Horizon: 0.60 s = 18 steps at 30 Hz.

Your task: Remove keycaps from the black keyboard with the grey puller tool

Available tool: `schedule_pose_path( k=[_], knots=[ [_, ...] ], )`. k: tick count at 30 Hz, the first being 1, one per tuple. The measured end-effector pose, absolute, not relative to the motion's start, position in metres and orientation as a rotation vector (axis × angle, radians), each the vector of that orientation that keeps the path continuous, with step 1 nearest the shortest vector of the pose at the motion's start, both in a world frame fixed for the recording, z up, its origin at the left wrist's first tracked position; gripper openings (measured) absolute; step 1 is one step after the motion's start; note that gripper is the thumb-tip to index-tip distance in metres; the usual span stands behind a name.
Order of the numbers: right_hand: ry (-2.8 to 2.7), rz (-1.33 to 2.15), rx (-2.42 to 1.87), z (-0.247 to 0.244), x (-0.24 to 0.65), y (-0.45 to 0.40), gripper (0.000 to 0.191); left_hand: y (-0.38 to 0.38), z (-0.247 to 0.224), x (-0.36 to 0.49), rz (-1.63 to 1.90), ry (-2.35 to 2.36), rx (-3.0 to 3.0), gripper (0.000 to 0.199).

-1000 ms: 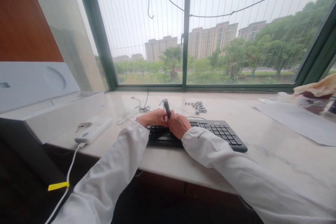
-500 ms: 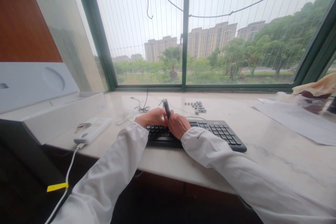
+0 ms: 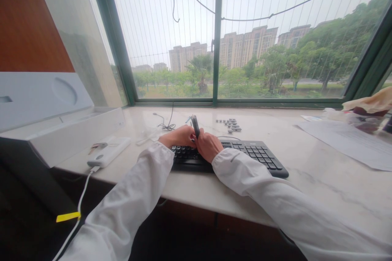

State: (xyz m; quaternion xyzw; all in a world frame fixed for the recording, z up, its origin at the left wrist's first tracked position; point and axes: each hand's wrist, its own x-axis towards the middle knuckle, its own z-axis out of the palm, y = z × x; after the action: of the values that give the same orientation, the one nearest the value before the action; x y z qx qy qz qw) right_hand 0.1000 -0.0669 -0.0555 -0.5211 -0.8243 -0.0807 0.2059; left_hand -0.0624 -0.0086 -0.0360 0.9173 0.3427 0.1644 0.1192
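Note:
A black keyboard (image 3: pixel 263 155) lies near the front edge of the pale tabletop. Above its middle, my right hand (image 3: pixel 209 145) is closed round a dark, pen-like tool (image 3: pixel 195 125) that points up and slightly left. My left hand (image 3: pixel 180 136) touches the right one from the left, over the keyboard's left part. Its fingers are bent together at the tool's lower part, and what they pinch is too small to make out. Several loose keycaps (image 3: pixel 233 125) lie in rows behind the keyboard. The tool's lower end is hidden by my hands.
At left are an open white box (image 3: pixel 76 130) and a white power bank (image 3: pixel 112 153) with keys on it and a cable (image 3: pixel 84 195) hanging off the edge. A thin black cable (image 3: pixel 168 126) lies behind my left hand. Papers (image 3: pixel 349 138) spread at right.
The whole view has shifted very slightly. My hands and the tool keep nearly the same place over the keyboard, with only a small motion at the fingers.

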Motion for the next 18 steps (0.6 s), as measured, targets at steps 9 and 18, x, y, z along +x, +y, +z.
schedule_pose_path(
  k=[9, 18],
  knots=[
    [-2.247, -0.209, -1.261, -0.051, 0.09, -0.072, 0.026, -0.009, -0.034, -0.06, 0.489, 0.972, 2.754, 0.008],
    [-1.94, -0.278, -1.567, -0.028, 0.114, -0.056, 0.031, -0.02, -0.03, -0.064, 0.479, 0.888, 2.577, 0.023]
  ],
)
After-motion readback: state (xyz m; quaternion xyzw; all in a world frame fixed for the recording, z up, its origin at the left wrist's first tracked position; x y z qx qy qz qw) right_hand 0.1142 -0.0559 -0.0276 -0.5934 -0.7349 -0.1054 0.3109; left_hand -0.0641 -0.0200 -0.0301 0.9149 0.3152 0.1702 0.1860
